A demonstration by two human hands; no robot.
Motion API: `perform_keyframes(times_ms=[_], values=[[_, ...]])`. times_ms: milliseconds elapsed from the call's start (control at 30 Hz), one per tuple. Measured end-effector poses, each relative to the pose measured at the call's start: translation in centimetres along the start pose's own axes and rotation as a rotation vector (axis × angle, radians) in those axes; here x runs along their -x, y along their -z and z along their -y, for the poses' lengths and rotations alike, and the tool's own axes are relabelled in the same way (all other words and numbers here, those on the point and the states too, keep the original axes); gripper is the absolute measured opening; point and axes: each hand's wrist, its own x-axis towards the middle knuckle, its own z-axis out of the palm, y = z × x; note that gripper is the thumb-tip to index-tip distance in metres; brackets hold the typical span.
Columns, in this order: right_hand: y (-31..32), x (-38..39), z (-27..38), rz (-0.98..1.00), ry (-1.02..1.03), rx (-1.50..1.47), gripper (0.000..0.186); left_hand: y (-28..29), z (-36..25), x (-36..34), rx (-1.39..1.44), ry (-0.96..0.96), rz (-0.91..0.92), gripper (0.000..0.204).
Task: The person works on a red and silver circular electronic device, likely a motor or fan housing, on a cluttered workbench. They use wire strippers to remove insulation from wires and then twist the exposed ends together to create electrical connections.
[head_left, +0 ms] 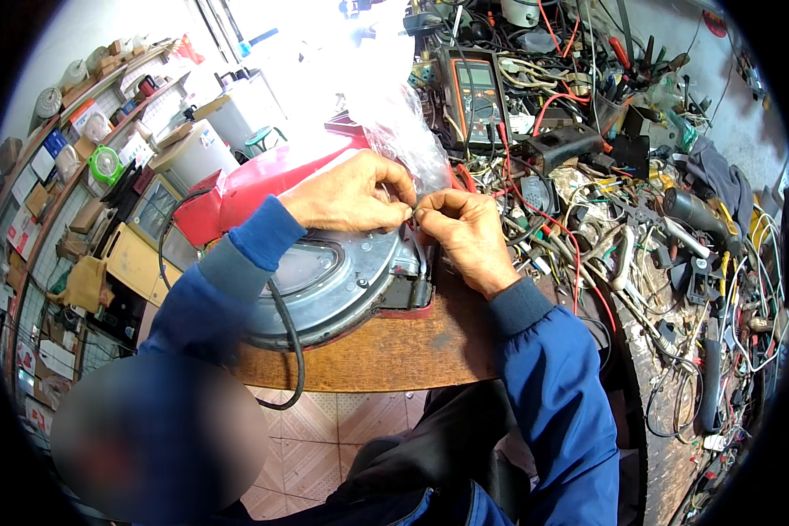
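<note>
**benchrat:** Over the rim of that upturned appliance base (pixel 333 280), both hands meet in the middle. Left hand (pixel 352 195) has thumb and forefinger pressed together on something tiny, and the right hand (pixel 466 235) is pinching the same spot from the other side. Looks like a thin wire end (pixel 409 210), though it's honestly too small to call for sure.

**solderjoe:** Yeah, I'd guess wire too. Where's the unit sitting?

**benchrat:** Flat on the wooden bench top (pixel 394 351), grey metal underside up, red housing (pixel 263 184) toward the back. Having it belly-up probably gives access to the black terminal block (pixel 408 289) at its edge, just below the fingertips. Black power cord (pixel 287 337) droops off the front of the bench.

**solderjoe:** And the plastic bag?

**benchrat:** Clear bag (pixel 394 114) is bunched up right behind the hands, touching the red housing. Multimeter (pixel 475 92) stands propped behind that, face toward the person, so it reads easily from the seat. To the right it's a big tangle of loose wires (pixel 570 219), with pliers (pixel 622 254) lying in it, close to the right hand.
</note>
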Motion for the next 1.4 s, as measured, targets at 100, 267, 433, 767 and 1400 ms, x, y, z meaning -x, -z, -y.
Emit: perform_keyframes(times_ms=[100, 267, 433, 767, 1400], values=[[-0.1, 0.0, 0.0, 0.002, -0.041, -0.031, 0.008, -0.2, -0.8, 0.0, -0.199, -0.117, -0.018, 0.017], [0.0, -0.1, -0.2, 0.003, -0.031, -0.016, 0.008, -0.3, -0.4, -0.3, -0.215, -0.097, -0.036, 0.016], [0.0, -0.1, -0.3, -0.029, 0.089, 0.086, 0.01, -0.4, 0.3, -0.4, -0.179, -0.111, -0.057, 0.016], [0.2, 0.5, 0.6, -0.072, 0.47, 0.64, 0.016, -0.6, 0.9, -0.5, -0.169, -0.1, -0.074, 0.017], [-0.6, 0.5, 0.3, -0.131, 0.51, 0.665, 0.009, -1.7, 2.0, -0.8, 0.021, -0.085, -0.168, 0.003]])
